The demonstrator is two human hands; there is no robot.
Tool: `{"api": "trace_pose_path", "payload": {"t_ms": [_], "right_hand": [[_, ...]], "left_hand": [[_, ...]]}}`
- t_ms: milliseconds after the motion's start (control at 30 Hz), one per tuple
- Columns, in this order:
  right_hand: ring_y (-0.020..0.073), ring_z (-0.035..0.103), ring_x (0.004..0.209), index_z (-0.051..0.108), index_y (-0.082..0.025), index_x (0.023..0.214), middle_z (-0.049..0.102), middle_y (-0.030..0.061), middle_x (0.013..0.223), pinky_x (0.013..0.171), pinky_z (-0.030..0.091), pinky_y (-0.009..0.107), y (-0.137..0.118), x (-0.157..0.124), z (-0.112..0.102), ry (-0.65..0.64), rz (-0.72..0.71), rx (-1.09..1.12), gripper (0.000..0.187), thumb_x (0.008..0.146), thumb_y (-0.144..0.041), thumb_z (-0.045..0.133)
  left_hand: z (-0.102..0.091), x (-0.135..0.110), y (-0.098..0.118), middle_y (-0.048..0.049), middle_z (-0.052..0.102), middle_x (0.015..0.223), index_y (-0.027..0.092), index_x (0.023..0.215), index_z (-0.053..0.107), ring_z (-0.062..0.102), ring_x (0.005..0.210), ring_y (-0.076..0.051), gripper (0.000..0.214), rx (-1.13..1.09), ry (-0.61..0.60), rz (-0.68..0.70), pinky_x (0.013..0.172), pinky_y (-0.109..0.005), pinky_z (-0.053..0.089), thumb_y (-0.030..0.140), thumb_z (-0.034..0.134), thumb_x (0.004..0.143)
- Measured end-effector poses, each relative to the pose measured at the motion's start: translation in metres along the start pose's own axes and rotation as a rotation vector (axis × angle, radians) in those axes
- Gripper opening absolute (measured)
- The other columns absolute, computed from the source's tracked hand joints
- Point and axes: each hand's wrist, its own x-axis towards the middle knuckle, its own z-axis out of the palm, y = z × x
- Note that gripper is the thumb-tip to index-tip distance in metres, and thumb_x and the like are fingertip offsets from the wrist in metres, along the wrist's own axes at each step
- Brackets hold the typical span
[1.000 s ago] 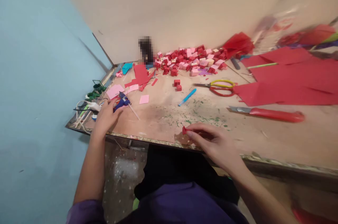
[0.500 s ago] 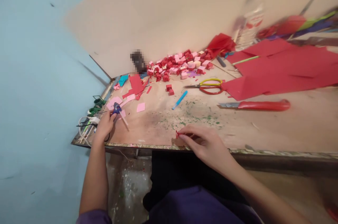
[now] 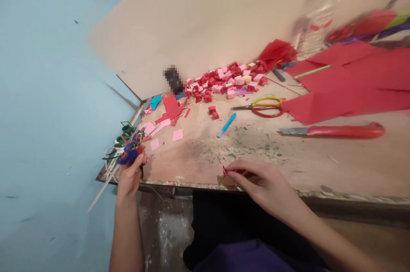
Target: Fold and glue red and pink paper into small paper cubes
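Across the wooden table, red paper is spread at the right. A red-handled knife is laid just below the scissors. At the table's left end, a blue glue gun is clasped by the left hand. Near the front edge, a small red piece is pinched between the right hand's thumb and fingertips.

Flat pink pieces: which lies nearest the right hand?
The lone square at the group's far right; the other flat pink pieces lie nearer the left hand.

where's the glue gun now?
Head view, left side: the glue gun is in the left hand at the left end of the table, with a pink paper square to its right.
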Motion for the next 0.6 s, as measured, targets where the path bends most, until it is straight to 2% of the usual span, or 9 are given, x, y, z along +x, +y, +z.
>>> {"api": "trace_pose_path", "payload": {"t_ms": [133,267,400,500,533,600], "right_hand": [[0.0204,0.077,0.079,0.078,-0.022,0.09,0.082,0.0049,0.088,0.072,0.059,0.029,-0.006,0.002,-0.002,-0.004,0.044,0.039,0.017,0.095,-0.033,0.066],[0.0192,0.075,0.079,0.079,-0.022,0.088,0.081,0.0044,0.087,0.073,0.058,0.029,-0.015,0.002,-0.004,-0.013,0.081,0.031,0.015,0.094,-0.03,0.068],[0.0187,0.075,0.08,0.079,-0.022,0.088,0.081,0.0042,0.088,0.075,0.058,0.029,-0.017,0.001,-0.004,-0.012,0.087,0.047,0.014,0.094,-0.03,0.07],[0.0191,0.075,0.08,0.079,-0.022,0.087,0.081,0.0045,0.088,0.074,0.058,0.03,-0.015,0.001,-0.004,-0.018,0.109,0.084,0.015,0.094,-0.033,0.071],[0.0194,0.074,0.079,0.079,-0.022,0.086,0.081,0.0047,0.087,0.073,0.058,0.03,-0.014,0.001,-0.004,-0.016,0.126,0.098,0.016,0.093,-0.034,0.072],[0.0199,0.074,0.078,0.08,-0.022,0.085,0.08,0.0051,0.086,0.072,0.058,0.031,-0.014,0.002,-0.005,0.005,0.166,0.115,0.017,0.092,-0.037,0.074]], "left_hand": [[0.016,-0.034,-0.004,-0.0036,0.076,0.08,0.018,0.085,0.077,0.066,0.068,-0.015,0.038,-0.071,-0.018,-0.085,0.067,-0.027,0.056,0.04,0.098,0.063],[0.036,-0.054,-0.014,-0.0059,0.079,0.081,0.018,0.085,0.08,0.075,0.077,-0.024,0.044,-0.044,-0.164,-0.253,0.078,-0.037,0.064,0.036,0.103,0.052],[0.055,-0.056,-0.014,-0.0059,0.08,0.089,0.021,0.087,0.08,0.077,0.086,-0.028,0.032,0.018,-0.337,-0.223,0.09,-0.043,0.065,0.03,0.099,0.063],[0.066,-0.052,-0.002,-0.0068,0.078,0.091,0.02,0.084,0.079,0.075,0.087,-0.028,0.023,0.016,-0.523,-0.22,0.089,-0.042,0.066,0.025,0.096,0.068],[0.07,-0.051,0.002,-0.0072,0.077,0.089,0.019,0.083,0.079,0.075,0.086,-0.028,0.022,0.009,-0.55,-0.233,0.087,-0.042,0.066,0.025,0.095,0.069],[0.077,-0.05,0.009,-0.007,0.074,0.08,0.018,0.076,0.077,0.073,0.079,-0.028,0.023,-0.009,-0.465,-0.229,0.078,-0.043,0.067,0.023,0.097,0.064]]}}
